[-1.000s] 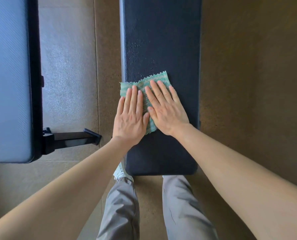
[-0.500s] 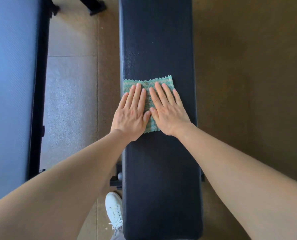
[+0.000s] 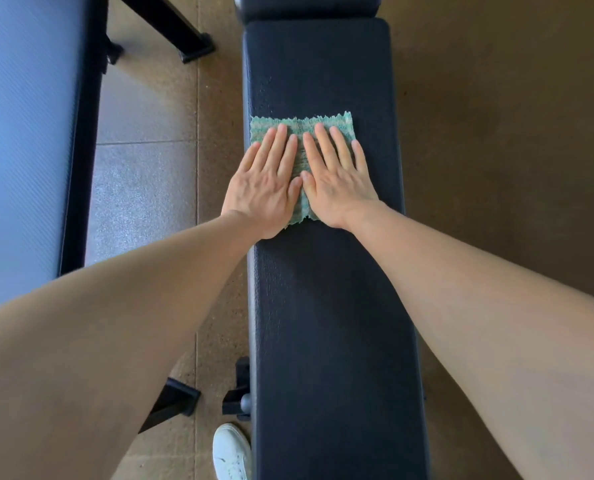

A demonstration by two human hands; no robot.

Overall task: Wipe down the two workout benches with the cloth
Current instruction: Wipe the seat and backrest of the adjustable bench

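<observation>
The hands point(image 3: 302, 181) cover most of the green cloth point(image 3: 300, 124) (only its far strip shows). The second bench point(image 3: 22, 133) and the white shoe point(image 3: 231, 452) run off the picture's edge.

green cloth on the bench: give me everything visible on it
The cloth is a green rag with paler woven stripes and frayed, wavy edges, looking like soft textile. It lies flat and spread on the black padded bench, toward its left edge. The left hand and right hand press on it palms down, fingers extended, covering most of it; only its far strip, a band between the hands and a near edge show.
</observation>
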